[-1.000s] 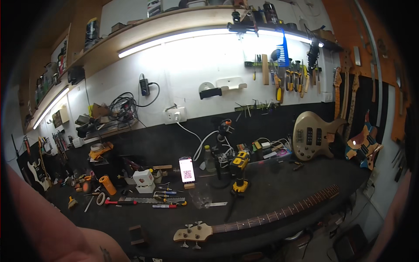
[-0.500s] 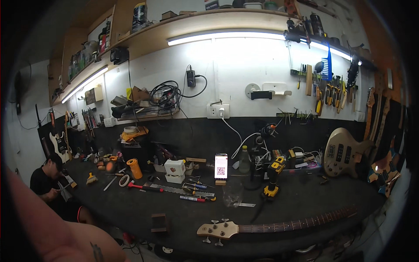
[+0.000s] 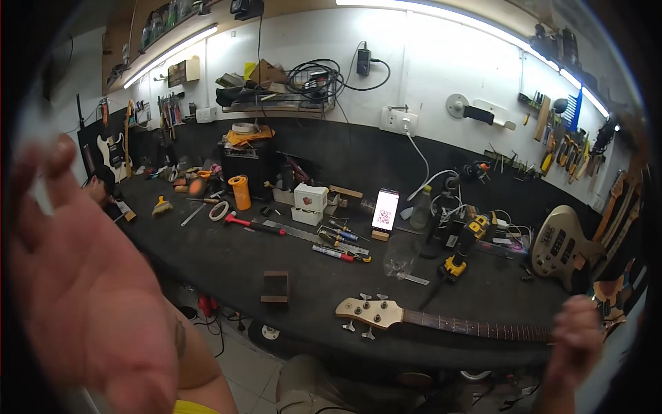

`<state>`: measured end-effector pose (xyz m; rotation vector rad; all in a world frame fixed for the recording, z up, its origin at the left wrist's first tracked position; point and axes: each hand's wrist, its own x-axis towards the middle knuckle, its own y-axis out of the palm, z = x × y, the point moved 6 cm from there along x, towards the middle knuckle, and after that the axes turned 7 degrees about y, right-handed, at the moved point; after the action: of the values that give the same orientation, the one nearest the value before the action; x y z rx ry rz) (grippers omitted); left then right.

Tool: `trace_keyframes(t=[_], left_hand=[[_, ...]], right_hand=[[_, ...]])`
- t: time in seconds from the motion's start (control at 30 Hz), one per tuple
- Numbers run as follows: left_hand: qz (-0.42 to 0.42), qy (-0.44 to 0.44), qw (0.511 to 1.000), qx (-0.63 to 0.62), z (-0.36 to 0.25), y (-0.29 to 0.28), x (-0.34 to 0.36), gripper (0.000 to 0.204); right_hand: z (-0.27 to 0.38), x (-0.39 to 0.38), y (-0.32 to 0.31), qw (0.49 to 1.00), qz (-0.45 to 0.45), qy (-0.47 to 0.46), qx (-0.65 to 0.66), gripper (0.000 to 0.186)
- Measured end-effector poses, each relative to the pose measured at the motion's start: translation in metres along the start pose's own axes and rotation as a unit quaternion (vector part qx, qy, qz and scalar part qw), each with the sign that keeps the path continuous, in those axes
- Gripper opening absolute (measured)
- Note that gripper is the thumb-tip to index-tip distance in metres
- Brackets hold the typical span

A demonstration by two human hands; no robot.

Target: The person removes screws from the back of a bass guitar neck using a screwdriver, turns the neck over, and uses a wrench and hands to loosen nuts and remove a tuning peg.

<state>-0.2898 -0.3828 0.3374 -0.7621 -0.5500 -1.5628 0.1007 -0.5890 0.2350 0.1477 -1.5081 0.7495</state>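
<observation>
My left hand (image 3: 96, 290) is raised close at the left, its palm showing and its fingers stretched apart, with nothing in it. At the right, my right hand (image 3: 578, 338) is raised in front of the far end of a bass guitar neck (image 3: 476, 326). Motion blurs its fingers, and whether it holds anything is unclear. The neck lies on the dark workbench (image 3: 227, 259), its pale headstock (image 3: 369, 312) with metal tuners toward the left. A small dark brown block (image 3: 276, 286) sits left of the headstock.
A yellow cordless drill (image 3: 467, 245), a lit phone (image 3: 385, 210) on a stand, a red-headed hammer (image 3: 252, 224), screwdrivers and an orange canister (image 3: 240, 192) stand or lie behind. A guitar body (image 3: 560, 245) leans at the right. Another person (image 3: 102, 181) sits far left.
The view has tilted down and turned left. My left hand has risen to show its palm, and my right hand has come into view at the right. The neck still lies on the bench.
</observation>
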Motion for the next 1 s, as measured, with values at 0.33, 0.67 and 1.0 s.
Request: trace_keyframes(t=[0.33, 0.67, 1.0], left_hand=[[0.023, -0.657, 0.753, 0.003, 0.12, 0.032, -0.362, 0.028], [0.365, -0.533, 0.749, 0.146, 0.172, 0.159, -0.509, 0.059], [0.602, -0.47, 0.641, 0.083, 0.23, 0.193, -0.513, 0.077]], right_hand=[[-0.108, -0.221, 0.122, 0.926, 0.051, 0.347, -0.138, 0.009], [-0.108, -0.215, 0.136, 0.925, 0.099, 0.309, -0.2, 0.01], [-0.113, -0.217, 0.139, 0.919, 0.143, 0.294, -0.22, 0.008]])
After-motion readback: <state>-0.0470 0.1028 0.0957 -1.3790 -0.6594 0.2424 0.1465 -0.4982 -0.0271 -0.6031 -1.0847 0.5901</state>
